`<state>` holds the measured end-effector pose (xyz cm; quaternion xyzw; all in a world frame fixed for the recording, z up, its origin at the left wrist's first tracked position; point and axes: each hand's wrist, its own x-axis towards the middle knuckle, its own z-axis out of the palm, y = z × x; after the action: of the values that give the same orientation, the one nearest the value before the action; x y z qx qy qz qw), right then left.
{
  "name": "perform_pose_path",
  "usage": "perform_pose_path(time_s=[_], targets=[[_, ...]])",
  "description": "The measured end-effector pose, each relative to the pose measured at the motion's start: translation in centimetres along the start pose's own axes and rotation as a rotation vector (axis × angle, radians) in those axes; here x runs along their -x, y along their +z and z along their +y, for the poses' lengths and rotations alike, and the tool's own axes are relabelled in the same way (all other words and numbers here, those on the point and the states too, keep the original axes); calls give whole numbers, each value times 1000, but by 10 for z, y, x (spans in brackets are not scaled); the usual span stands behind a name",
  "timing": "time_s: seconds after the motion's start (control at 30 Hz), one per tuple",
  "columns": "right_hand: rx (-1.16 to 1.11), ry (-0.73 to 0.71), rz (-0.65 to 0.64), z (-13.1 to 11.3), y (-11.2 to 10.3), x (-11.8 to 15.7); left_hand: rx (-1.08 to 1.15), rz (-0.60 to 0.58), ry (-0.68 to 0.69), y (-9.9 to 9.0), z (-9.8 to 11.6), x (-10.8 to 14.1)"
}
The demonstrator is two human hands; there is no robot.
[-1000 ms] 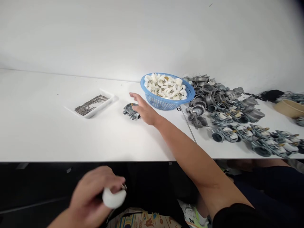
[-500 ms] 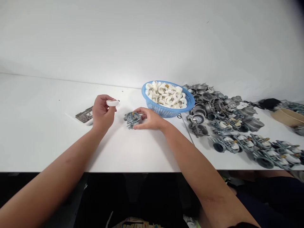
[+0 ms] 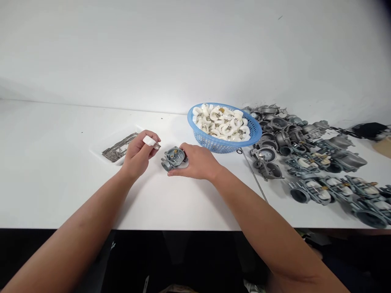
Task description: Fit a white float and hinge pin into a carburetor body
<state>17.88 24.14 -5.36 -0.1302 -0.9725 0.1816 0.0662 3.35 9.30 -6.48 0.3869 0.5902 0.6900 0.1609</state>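
Observation:
Between the thumb and fingers of my left hand (image 3: 139, 156) is a white carburetor float (image 3: 149, 141), its small metal end pointing right. My right hand (image 3: 198, 162) grips a grey metal carburetor body (image 3: 174, 157) from its right side, just above or on the white table. Brass parts show inside the body's upturned cavity. The float is up and to the left of the body, apart from it. Behind my left hand lies a shallow white tray (image 3: 99, 151) holding many thin metal pins (image 3: 114, 153), partly covered by that hand.
A blue basket (image 3: 210, 143) heaped with white floats stands behind my right hand. Grey carburetor bodies (image 3: 282, 136) are piled to its right, with rows of float-fitted carburetors (image 3: 320, 191) nearer the front edge. A thin metal rod (image 3: 255, 175) lies beside the pile.
My right hand has turned the carburetor body so its round opening faces front left. My left hand has tilted the float and come closer to the body. The view has shifted slightly.

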Motion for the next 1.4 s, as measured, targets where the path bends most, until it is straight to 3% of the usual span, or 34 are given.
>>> perform_pose_path(time_s=[0.13,0.27,0.33,0.4,0.53,0.93,1.0,1.17,1.4], targets=[[37,-92,143,3,1,0,-39,-94,-126,-2,0,1],[-63,-319,416,1,2,-1,-28,-134,-102,1,-1,4],[-106,-455,471,-1,5,-3,-14,-156,-65,3,1,6],[-111,-539,482,-2,8,-5,-1,-213,-13,5,4,8],[-87,-571,502,0,13,-9,12,-311,42,6,9,9],[-196,-624,405,-10,9,-3,62,-452,-166,-1,16,8],[-233,-585,454,-10,8,-2,117,-426,-161,-6,15,5],[-219,-484,553,1,3,-4,112,-193,-51,-17,5,-5],[-84,-517,359,14,-11,-6,-53,-605,1,-11,-9,-3]])
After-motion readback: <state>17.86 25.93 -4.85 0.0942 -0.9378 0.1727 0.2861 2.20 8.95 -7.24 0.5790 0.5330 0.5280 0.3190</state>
